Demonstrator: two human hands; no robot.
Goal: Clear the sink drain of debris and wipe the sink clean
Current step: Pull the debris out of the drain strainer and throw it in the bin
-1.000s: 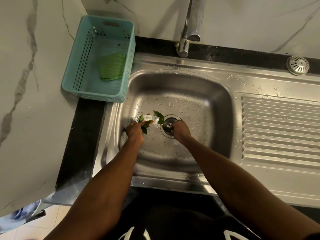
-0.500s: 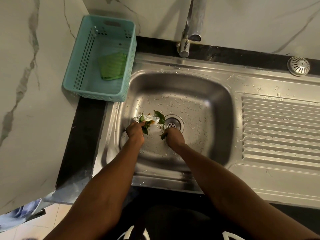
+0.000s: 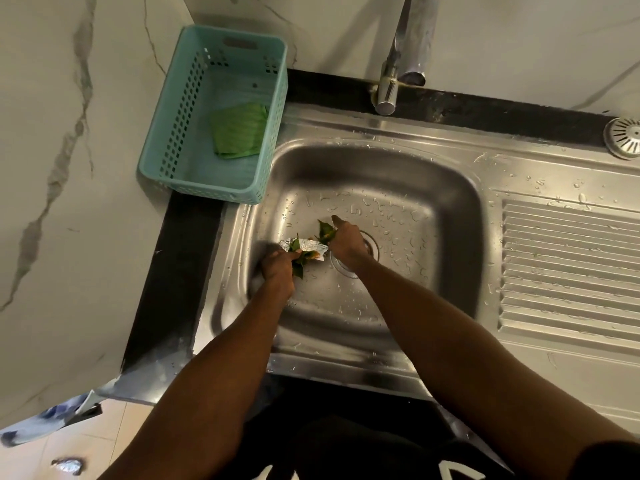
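A wet steel sink basin [image 3: 415, 188] holds both my hands near its round drain [image 3: 370, 247]. My left hand [image 3: 278, 266] is closed on a bunch of debris: a crumpled silver foil scrap [image 3: 310, 245] and dark green leaves [image 3: 298, 270]. My right hand [image 3: 346, 242] lies over the drain's left half and pinches another green leaf [image 3: 325, 232] beside the foil. Most of the drain is hidden under that hand.
A teal plastic basket [image 3: 166, 157] with a folded green cloth [image 3: 239, 133] stands on the black counter at the sink's back left corner. The steel tap [image 3: 403, 50] hangs over the back rim. A ribbed drainboard [image 3: 568, 271] lies right, with a loose strainer [image 3: 625, 136] behind it.
My right hand has moved from the drain's front edge up and left, carrying a leaf to the bunch in my left hand. The left hand has stayed in place.
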